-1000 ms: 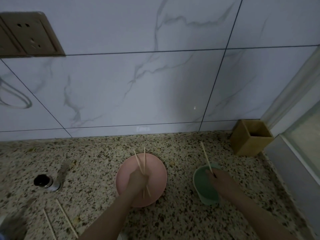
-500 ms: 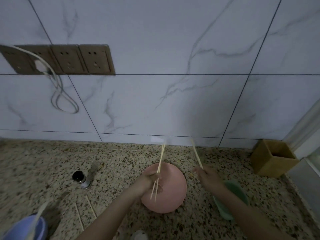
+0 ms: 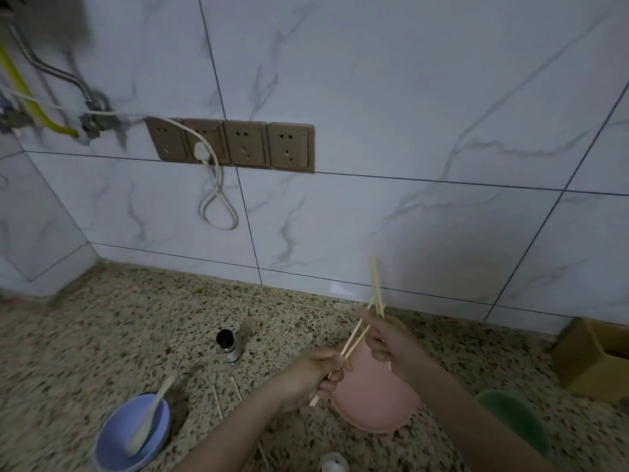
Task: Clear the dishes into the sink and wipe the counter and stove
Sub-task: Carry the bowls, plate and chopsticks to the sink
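Moved: half a second ago the two hands stood apart over the pink bowl, each with its own chopsticks; now they have come together above it and the view has swung left, bringing the blue bowl and more of the wall into sight
Nearest: a small white thing (image 3: 334,464) at the bottom edge, too cut off to name
Blue bowl (image 3: 134,434): on the desk at lower left, a pale spoon (image 3: 147,422) lying in it
Green bowl (image 3: 517,424): on the desk at lower right, partly hidden by the right forearm
Pink bowl (image 3: 374,400): on the desk under both hands
Left hand (image 3: 315,376): fingers curled round a pair of chopsticks (image 3: 354,338) that slant up to the right
Right hand (image 3: 388,342): fingers curled round a second pair of chopsticks (image 3: 376,287) that point up
Loose sticks (image 3: 218,403): two more lie flat on the desk between the blue bowl and the left arm
Small jar (image 3: 228,345): upright, dark cap, behind the loose sticks
Box (image 3: 592,362): brown, open topped, at the far right by the wall
Desk (image 3: 85,342): speckled stone
Wall: sockets (image 3: 231,144) with a white cord (image 3: 214,185) plugged in
Meaning: the chopsticks look about to be gathered into one hand; no sink in view, bowls not yet cleared, wiping not begun
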